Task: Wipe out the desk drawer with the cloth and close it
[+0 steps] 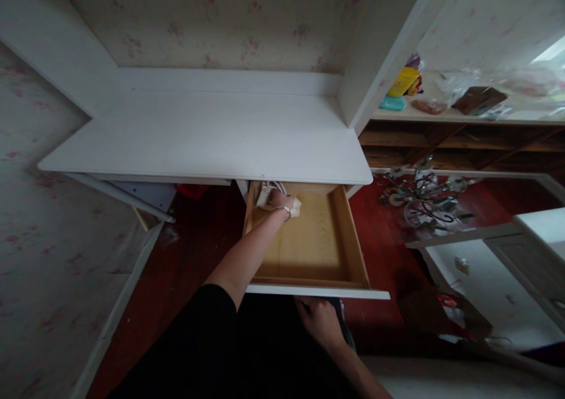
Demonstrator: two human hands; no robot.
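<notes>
A crumpled cloth (270,194) is clutched in the left hand (281,202) at the far left corner of the open drawer (348,240), well ahead of the right hand (321,321), which is curled under the drawer's white front.

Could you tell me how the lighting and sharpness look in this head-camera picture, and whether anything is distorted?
Head view: dim and soft overall; daylight glare blows out the top right corner near the shelf. The desk top edges bow from wide-angle distortion. The open drawer is evenly lit; the left hand on the cloth is slightly blurred. The right hand lies in shadow under the drawer front.
</notes>
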